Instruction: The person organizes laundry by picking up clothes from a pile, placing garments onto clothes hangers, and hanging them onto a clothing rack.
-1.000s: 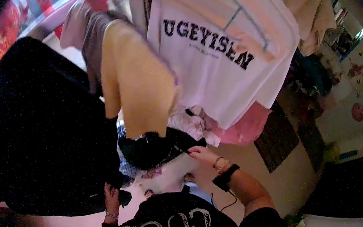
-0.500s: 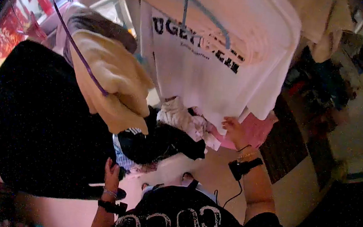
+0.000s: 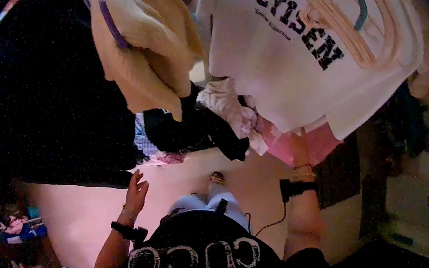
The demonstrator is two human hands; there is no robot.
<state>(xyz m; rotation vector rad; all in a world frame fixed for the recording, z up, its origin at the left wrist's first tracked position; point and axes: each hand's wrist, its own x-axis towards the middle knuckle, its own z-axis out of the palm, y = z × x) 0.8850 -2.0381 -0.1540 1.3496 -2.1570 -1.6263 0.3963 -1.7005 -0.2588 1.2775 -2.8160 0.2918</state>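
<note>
My left hand [image 3: 136, 191] is beside the lower edge of a large black garment [image 3: 50, 94], its fingers stretched upward. I cannot tell whether they touch the cloth. At the hem of a hanging white printed shirt [image 3: 267, 70], my right hand [image 3: 299, 148] reaches in front of a pink basin-like thing [image 3: 323, 144]. Its fingers are blurred and partly hidden near the hem. Between my hands lies a heap of clothes, with a crumpled pale cloth [image 3: 225, 97] and a black garment [image 3: 209, 130].
A yellow knitted garment [image 3: 141, 30] hangs at the upper left beside a purple hanger [image 3: 104, 0]. Several peach hangers [image 3: 344, 29] overlap the white shirt. Dark mats [image 3: 343, 171] lie at the right. Coloured items [image 3: 20, 227] are piled at the lower left.
The view has tilted down, so the clothes sit higher and more floor shows. My left hand has come away from the black garment's face to its lower edge. My right hand remains by the shirt hem.
</note>
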